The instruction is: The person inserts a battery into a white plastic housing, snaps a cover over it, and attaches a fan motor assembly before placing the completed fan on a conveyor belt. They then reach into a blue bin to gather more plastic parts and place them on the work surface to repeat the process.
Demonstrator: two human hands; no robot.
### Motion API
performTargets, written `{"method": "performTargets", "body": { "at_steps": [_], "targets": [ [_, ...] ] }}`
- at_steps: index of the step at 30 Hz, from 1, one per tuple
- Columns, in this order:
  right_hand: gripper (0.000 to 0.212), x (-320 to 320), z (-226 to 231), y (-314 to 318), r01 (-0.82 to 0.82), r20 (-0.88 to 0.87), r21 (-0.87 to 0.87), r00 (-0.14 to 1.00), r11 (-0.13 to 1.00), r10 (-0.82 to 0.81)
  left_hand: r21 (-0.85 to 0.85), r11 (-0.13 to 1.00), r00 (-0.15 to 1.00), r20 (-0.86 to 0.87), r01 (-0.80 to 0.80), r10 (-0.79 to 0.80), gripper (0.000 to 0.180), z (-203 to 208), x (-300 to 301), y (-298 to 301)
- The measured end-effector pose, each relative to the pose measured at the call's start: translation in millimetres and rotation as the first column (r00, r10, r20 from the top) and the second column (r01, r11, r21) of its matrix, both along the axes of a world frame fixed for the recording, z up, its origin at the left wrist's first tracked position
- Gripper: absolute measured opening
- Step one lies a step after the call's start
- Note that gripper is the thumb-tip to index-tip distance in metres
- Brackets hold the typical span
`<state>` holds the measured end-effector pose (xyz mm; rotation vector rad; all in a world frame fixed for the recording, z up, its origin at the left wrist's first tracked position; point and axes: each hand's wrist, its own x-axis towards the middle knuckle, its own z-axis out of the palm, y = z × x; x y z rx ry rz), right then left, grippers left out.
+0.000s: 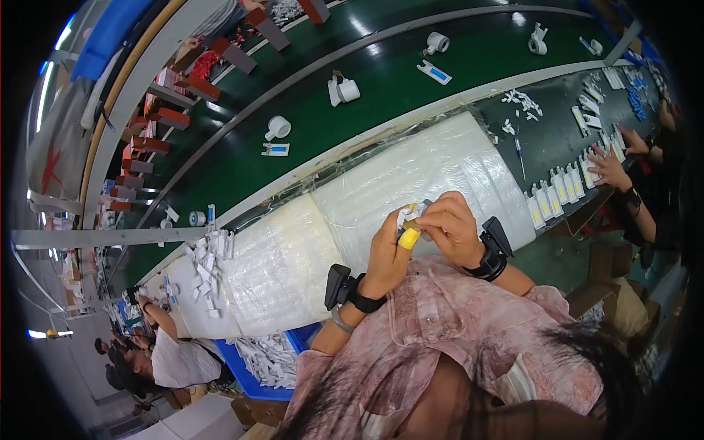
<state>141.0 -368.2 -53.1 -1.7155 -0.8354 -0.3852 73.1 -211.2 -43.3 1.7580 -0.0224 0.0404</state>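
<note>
Close in front of my body, both hands meet over a small white and grey plastic part (405, 215), largely hidden by the fingers. My left hand (386, 253) is closed around it from the left, with a yellow wrap (409, 238) on what looks like the thumb. From the other side my right hand (456, 229) pinches at the part with thumb and fingertips. Below both hands lies a padded work surface (279, 253) covered in clear plastic film.
Small white parts (207, 268) lie piled to the left; a blue bin (260, 389) holds more. Beyond runs a green conveyor (396, 88) bearing round white units (277, 128). On the right, a co-worker's hands (612, 172) touch a row of white-and-yellow pieces (557, 192) near a screwdriver (520, 155).
</note>
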Motion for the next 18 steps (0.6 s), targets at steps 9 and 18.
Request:
{"method": "performTargets", "body": {
  "at_steps": [9, 18],
  "targets": [
    [0.023, -2.1, 1.8, 2.2, -0.007, 0.043, -0.032, 0.999, 0.999, 0.008, -0.083, 0.994, 0.996, -0.058, -0.074, 0.069, 0.030, 1.0, -4.1, -2.6],
    [0.023, 2.3, 3.0, 4.8, -0.038, 0.130, -0.101, 0.990, 0.994, 0.052, -0.095, 0.995, 0.987, -0.158, -0.037, 0.022, 0.029, 2.8, 1.1, 3.2]
  ]
}}
